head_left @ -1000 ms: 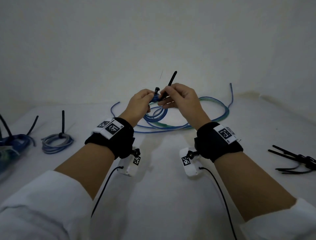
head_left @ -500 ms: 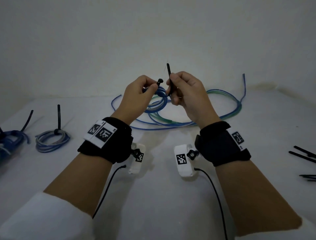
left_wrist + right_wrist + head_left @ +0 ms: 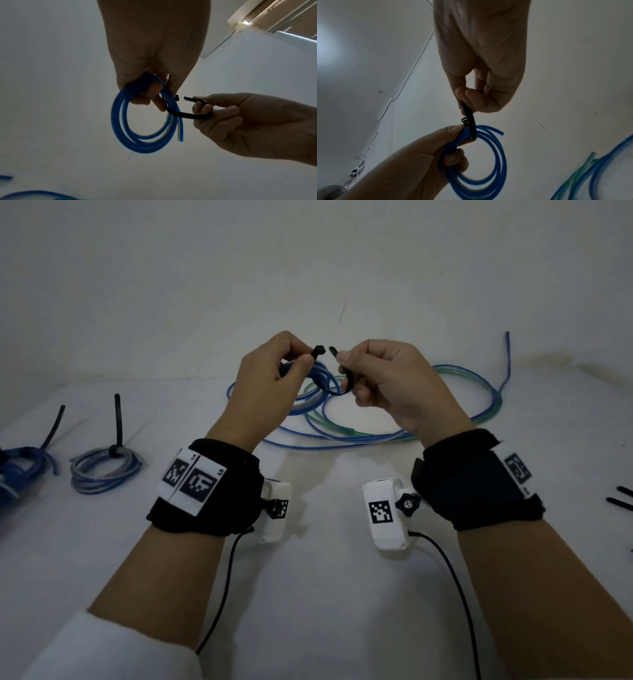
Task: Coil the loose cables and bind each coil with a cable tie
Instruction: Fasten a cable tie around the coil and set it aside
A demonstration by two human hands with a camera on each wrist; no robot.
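My left hand [image 3: 274, 368] grips a small blue cable coil [image 3: 145, 138] lifted above the table, and its thumb and forefinger pinch the square head of a black cable tie [image 3: 318, 350]. The tie [image 3: 187, 115] loops under the coil. My right hand [image 3: 383, 378] pinches the tie's tail and has bent it back so the tip [image 3: 333, 350] points at the head, a small gap apart. In the right wrist view the coil [image 3: 481, 162] hangs below the tie strap [image 3: 470, 117].
Loose blue and green cables [image 3: 394, 433] sprawl on the white table [image 3: 325, 594] behind my hands. Two bound coils lie at left: a grey-blue one [image 3: 106, 470] and a dark blue one [image 3: 24, 467]. Spare black ties [image 3: 620, 498] lie at the right edge.
The right hand has swung the tie's tail from pointing upward down and round, bringing its tip level with the head. Both hands have risen slightly with the coil.
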